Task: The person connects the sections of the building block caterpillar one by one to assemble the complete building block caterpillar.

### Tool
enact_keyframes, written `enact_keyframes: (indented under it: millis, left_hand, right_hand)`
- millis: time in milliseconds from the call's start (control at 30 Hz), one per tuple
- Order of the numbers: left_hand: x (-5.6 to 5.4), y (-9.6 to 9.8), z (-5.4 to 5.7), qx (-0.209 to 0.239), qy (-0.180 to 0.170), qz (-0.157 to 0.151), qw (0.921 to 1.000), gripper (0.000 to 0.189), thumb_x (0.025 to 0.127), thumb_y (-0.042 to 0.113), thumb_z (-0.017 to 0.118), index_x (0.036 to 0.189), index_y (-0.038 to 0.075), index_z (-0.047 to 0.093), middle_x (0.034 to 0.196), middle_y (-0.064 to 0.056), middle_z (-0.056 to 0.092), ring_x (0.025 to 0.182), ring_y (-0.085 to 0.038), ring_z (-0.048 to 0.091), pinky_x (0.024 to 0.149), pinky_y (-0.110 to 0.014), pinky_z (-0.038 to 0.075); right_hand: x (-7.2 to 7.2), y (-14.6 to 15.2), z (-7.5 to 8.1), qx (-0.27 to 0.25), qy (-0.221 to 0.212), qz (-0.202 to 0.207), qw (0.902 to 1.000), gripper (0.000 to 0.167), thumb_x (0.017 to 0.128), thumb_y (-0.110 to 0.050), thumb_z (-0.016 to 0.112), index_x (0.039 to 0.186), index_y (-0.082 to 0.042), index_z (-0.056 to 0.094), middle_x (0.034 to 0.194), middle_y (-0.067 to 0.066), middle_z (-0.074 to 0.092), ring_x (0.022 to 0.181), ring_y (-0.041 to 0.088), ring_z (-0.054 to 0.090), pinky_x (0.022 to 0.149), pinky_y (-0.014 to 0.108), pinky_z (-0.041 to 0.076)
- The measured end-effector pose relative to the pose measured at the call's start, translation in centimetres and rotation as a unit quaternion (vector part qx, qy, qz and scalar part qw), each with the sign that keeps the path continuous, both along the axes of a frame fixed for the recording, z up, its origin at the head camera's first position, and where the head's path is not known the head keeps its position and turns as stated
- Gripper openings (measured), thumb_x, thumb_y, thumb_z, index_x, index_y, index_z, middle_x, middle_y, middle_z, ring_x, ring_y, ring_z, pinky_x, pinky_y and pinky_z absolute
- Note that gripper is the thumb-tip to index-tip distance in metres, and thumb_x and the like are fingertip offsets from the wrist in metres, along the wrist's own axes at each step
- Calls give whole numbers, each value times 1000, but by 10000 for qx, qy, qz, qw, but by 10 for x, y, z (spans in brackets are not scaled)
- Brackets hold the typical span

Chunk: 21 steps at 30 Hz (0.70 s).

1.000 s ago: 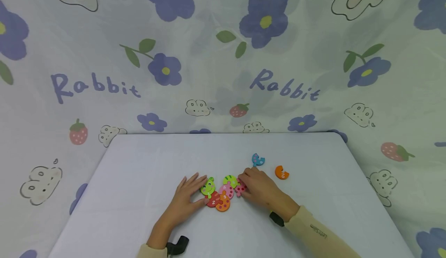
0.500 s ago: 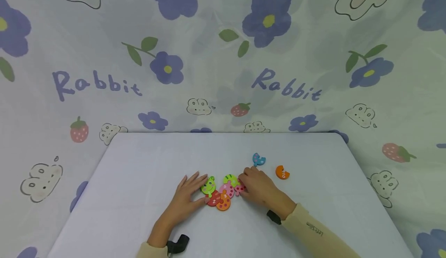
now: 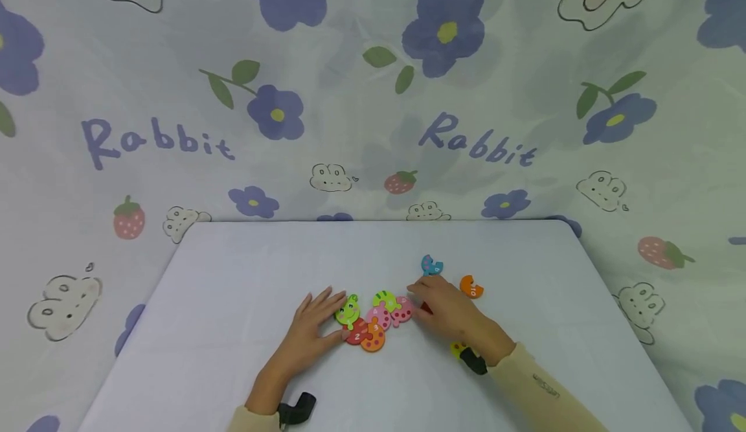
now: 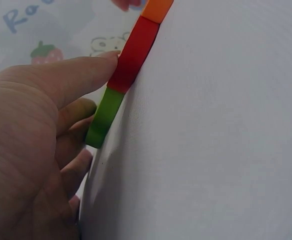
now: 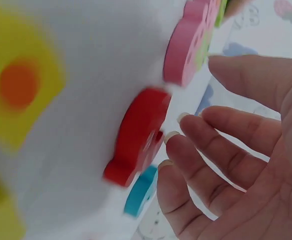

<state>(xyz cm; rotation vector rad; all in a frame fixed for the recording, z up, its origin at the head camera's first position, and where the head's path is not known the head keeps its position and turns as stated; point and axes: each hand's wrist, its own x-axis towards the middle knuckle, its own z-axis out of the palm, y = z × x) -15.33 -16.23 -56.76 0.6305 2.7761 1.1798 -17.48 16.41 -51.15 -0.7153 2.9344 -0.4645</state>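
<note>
A row of joined number-puzzle pieces lies on the white table: a green smiling caterpillar head (image 3: 348,311), a red piece (image 3: 357,333) marked 2, an orange piece (image 3: 373,338), a pink piece (image 3: 379,317), a striped green piece (image 3: 384,301) and a spotted pink piece (image 3: 402,311). My left hand (image 3: 315,325) rests against the left end, fingertips by the head and thumb touching the red piece's edge. My right hand (image 3: 451,309) hovers over a loose red piece (image 5: 140,137), fingers apart and thumb near the spotted pink piece; it holds nothing.
Beyond my right hand lie a loose blue piece (image 3: 431,265) and an orange piece (image 3: 471,287) marked 10. A yellow piece (image 3: 457,350) is partly hidden by the right wrist camera (image 3: 473,361). A patterned cloth (image 3: 373,127) hangs behind the table.
My right hand has let go of the spotted pink piece and moved right, spreading its fingers; the loose red and yellow pieces now show more. My left hand stays in place.
</note>
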Motion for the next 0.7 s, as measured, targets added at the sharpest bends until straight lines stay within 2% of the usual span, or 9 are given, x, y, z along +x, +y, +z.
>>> enact_keyframes:
  millis: [233,333,467,567,700]
  left_hand:
    - [0,1,0,14,13,32,10000,68,90,24,84,152,16,57,161,4,47,157,-27,27,128,-56,3]
    - [0,0,0,-2,6,46,10000,68,90,24,84,152,16,57,161,4,47,157,-27,27,128,-56,3]
    - [0,0,-1,16,15,39,10000,68,90,24,84,152,16,57,161,4,47,157,-27,27,128,-56,3]
    - [0,0,-1,39,36,2,10000,68,90,24,84,152,16,57,161,4,47,157,-28,27,128,-56,3]
    - [-1,0,-1,6,46,-33,10000,69,90,25,84,153,16,56,162,4,46,157,-28,26,128,-56,3]
  right_hand:
    - [1,15,-1,-123,-26,-242,9996,42,97,-26,78,134,-10,70,133,6,66,119,25,57,102,40,55]
    - [1,12,-3,-82,73,-177,9998,42,94,-27,80,132,-10,71,129,5,67,117,24,58,100,39,56]
    - [0,4,-8,84,267,-94,9996,48,91,-39,83,129,-12,73,125,4,68,117,23,59,98,39,57]
    - [0,-3,-11,140,354,-1,9993,52,89,-45,84,127,-11,73,121,3,68,110,20,58,93,36,58]
    - [0,-9,-13,205,466,154,9986,51,87,-45,85,123,-11,74,113,1,67,100,19,55,86,35,57]
